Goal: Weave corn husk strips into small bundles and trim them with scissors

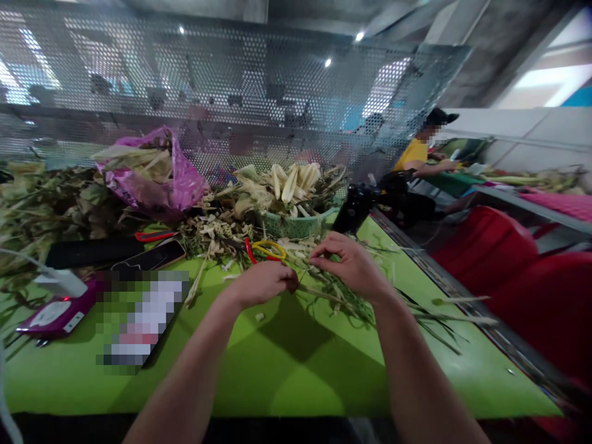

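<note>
My left hand (pixel 266 283) is closed just above the green tabletop, with a thin plant stalk (pixel 326 296) running out to the right from its fingertips. To its right, my right hand (pixel 350 264) has thumb and forefinger drawn together over loose green strands (pixel 356 307); what lies between them is too small to make out. Right behind the left hand are a yellow loop handle (pixel 271 248) and a red handle (pixel 250 251). Farther back, a pale green basket (pixel 291 227) holds several peeled baby corn cobs (pixel 290 185) and dry husks.
Husks (pixel 78 197) and a pink plastic bag (pixel 185 179) heap at the back left. Phones (pixel 160 254), a purple power bank (pixel 62 317) and a red-edged cutter (pixel 155 236) lie left. A black object (pixel 354 206) stands behind my right hand. Red chairs (pixel 485 240) and a person (pixel 419 151) are right.
</note>
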{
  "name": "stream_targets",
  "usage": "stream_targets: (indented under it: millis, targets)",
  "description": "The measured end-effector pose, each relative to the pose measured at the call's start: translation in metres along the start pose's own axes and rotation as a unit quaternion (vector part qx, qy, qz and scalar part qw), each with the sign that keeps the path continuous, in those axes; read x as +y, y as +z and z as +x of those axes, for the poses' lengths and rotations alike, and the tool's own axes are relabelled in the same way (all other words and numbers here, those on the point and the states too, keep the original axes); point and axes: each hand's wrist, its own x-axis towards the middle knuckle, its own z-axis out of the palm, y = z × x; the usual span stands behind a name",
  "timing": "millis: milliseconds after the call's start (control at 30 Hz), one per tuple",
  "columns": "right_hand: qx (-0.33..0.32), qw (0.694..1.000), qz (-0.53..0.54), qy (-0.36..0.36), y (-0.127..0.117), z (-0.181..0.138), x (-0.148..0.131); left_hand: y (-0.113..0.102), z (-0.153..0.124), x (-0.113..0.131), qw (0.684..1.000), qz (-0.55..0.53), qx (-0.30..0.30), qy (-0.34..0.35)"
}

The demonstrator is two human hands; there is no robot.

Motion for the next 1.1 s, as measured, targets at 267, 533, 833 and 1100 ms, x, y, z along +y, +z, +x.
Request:
stream_targets:
  millis: [267,533,833,1100]
  targets:
    - [0.047,0.988,0.127,0.077,0.02,0.003,0.003,-0.001,0.002,-0.002,0.878,-0.445,0.167,-0.052]
    - [0.007,0.998,-0.015,-0.053,0.04,-0.002,-0.025,0.007,0.015,-0.014,0.917,-0.178,0.319,-0.156]
    - [0.0,0.996,-0.041,-0.077,0.035,-0.005,-0.03,0.009,0.002,-0.007,0.951,0.193,0.22,-0.1]
    - [0.041,0.998,-0.039,0.023,0.02,0.004,0.008,0.0,0.002,0.002,0.994,0.058,0.087,0.018]
